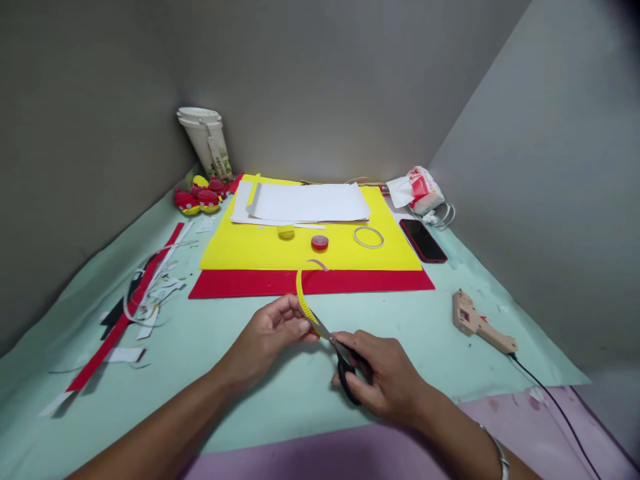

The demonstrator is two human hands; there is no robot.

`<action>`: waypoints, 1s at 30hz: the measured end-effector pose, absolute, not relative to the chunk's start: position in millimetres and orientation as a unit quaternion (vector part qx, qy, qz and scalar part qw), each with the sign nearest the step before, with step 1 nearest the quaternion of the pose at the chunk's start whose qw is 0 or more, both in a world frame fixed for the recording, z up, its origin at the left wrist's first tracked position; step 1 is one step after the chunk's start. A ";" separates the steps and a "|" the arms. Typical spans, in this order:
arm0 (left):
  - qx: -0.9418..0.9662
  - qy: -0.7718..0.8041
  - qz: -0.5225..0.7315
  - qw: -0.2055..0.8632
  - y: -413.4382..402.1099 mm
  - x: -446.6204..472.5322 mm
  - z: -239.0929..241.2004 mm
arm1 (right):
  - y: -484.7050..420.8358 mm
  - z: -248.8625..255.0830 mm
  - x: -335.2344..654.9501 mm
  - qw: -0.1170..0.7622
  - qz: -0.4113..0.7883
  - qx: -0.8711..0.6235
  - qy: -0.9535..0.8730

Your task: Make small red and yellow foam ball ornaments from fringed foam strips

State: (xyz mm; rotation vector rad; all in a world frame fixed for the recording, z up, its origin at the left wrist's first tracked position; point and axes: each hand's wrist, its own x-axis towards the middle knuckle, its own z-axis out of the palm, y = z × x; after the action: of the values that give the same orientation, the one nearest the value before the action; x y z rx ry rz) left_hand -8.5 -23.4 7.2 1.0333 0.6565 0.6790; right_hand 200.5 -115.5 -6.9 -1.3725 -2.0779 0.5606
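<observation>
Between finger and thumb of my left hand (280,327) is a narrow, curved yellow strip (301,290) with fine ridges or cuts along it. My right hand (383,370) grips black-handled scissors (347,380), fingers in the loops. The blades meet the lower part of the strip, close to my left fingertips. Just beyond the hands lie a red sheet (240,284) and, on top of it, a yellow sheet (240,250). On the yellow sheet sit a small red disc (320,243), a small yellow piece (286,232) and a thin ring (369,237).
White paper (310,202) lies at the back. To the left are a red strip (135,300) with scraps, red-yellow shapes (200,199) and a white cup (205,140). A phone (423,240), a tissue pack (423,190) and a corded glue gun (483,325) lie right.
</observation>
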 end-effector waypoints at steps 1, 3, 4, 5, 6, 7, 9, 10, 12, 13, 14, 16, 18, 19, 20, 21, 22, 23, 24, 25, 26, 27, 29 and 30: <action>0.475 0.306 0.313 0.763 -23.1 -8.9 7.7 | -115.6 -6.9 200.5 0.290 0.211 -0.515 -0.778; 0.480 0.317 0.318 0.754 -22.0 -9.6 7.1 | -116.3 -7.3 200.3 0.293 0.215 -0.514 -0.777; 0.485 0.321 0.323 0.747 -21.3 -9.7 6.2 | -116.8 -7.6 200.2 0.298 0.227 -0.512 -0.773; 0.491 0.324 0.326 0.740 -20.7 -9.7 5.1 | -117.2 -7.9 200.0 0.312 0.250 -0.511 -0.761; 0.496 0.328 0.330 0.733 -20.2 -9.7 4.1 | -117.3 -8.1 199.9 0.334 0.285 -0.513 -0.738; 0.498 0.331 0.335 0.728 -19.8 -9.5 3.4 | -117.0 -8.3 199.9 0.359 0.329 -0.519 -0.703; 0.490 0.334 0.346 0.727 -19.8 -9.0 3.1 | -115.1 -8.5 200.0 0.405 0.413 -0.537 -0.614; 0.480 0.333 0.351 0.732 -20.1 -8.7 3.5 | -113.7 -8.4 199.8 0.418 0.441 -0.546 -0.576; 0.456 0.328 0.357 0.747 -21.0 -8.2 4.4 | -110.7 -8.0 198.6 0.414 0.461 -0.562 -0.548; 0.445 0.325 0.357 0.754 -21.4 -8.0 4.7 | -109.7 -7.9 197.4 0.404 0.456 -0.564 -0.557; 0.438 0.324 0.355 0.760 -21.8 -7.8 4.7 | -109.2 -7.8 195.9 0.393 0.448 -0.562 -0.574; 0.431 0.322 0.352 0.766 -22.0 -7.4 4.2 | -110.2 -7.8 192.5 0.371 0.426 -0.550 -0.616; 0.434 0.321 0.350 0.766 -21.9 -6.8 3.3 | -112.7 -8.2 189.7 0.360 0.408 -0.536 -0.645; 0.436 0.320 0.350 0.765 -21.7 -6.5 3.1 | -114.1 -8.5 188.7 0.357 0.400 -0.533 -0.654; 0.437 0.319 0.351 0.764 -21.7 -6.1 2.9 | -115.3 -8.9 188.2 0.356 0.391 -0.532 -0.662; 0.438 0.319 0.353 0.763 -21.7 -5.8 3.0 | -116.3 -9.4 188.0 0.356 0.379 -0.531 -0.669; 0.437 0.319 0.356 0.762 -21.8 -5.4 3.2 | -116.9 -10.0 188.1 0.355 0.366 -0.532 -0.676; 0.434 0.320 0.359 0.761 -21.9 -5.2 3.4 | -117.3 -10.5 188.4 0.353 0.353 -0.532 -0.684; 0.431 0.322 0.362 0.761 -22.1 -5.0 3.6 | -117.3 -11.1 188.8 0.350 0.338 -0.534 -0.691; 0.430 0.322 0.364 0.761 -22.3 -4.9 3.6 | -117.1 -11.5 189.3 0.347 0.325 -0.535 -0.698; 0.429 0.322 0.363 0.762 -22.4 -4.9 3.6 | -116.8 -11.9 189.8 0.343 0.314 -0.537 -0.703; 0.428 0.321 0.361 0.764 -22.4 -4.9 3.3 | -116.3 -12.1 190.2 0.338 0.305 -0.540 -0.708; 0.428 0.319 0.356 0.767 -22.1 -5.0 2.3 | -115.3 -12.1 191.1 0.330 0.287 -0.543 -0.717; 0.428 0.318 0.354 0.768 -21.9 -5.1 1.8 | -114.8 -11.8 191.5 0.327 0.278 -0.544 -0.721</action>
State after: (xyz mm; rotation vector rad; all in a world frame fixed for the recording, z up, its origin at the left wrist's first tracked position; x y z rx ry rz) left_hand -5.1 -21.9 1.8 0.9279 0.6902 0.7691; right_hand 191.5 -114.8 -11.8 -1.4237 -1.8886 0.7292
